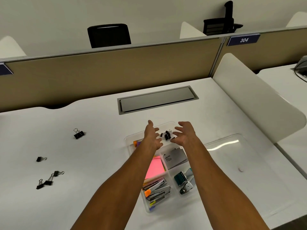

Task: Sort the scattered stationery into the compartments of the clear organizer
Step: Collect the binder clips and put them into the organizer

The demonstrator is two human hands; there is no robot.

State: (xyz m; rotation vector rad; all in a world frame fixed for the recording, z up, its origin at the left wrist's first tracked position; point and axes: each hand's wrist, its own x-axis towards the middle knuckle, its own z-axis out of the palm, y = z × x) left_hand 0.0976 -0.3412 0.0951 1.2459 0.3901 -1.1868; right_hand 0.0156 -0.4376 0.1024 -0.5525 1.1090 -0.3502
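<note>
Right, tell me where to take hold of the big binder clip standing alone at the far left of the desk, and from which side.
Pinch the big binder clip by its wire handles, coming from above. It seems to sit on its black body with the loops sticking up, so they are the easiest part for the fingers. Nothing lies near it. The left hand, open over the clear organizer, is nearer.

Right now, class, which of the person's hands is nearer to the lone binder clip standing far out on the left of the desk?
Left. The left hand hovers over the organizer, well to the right of that binder clip; the right hand is farther right again.
</note>
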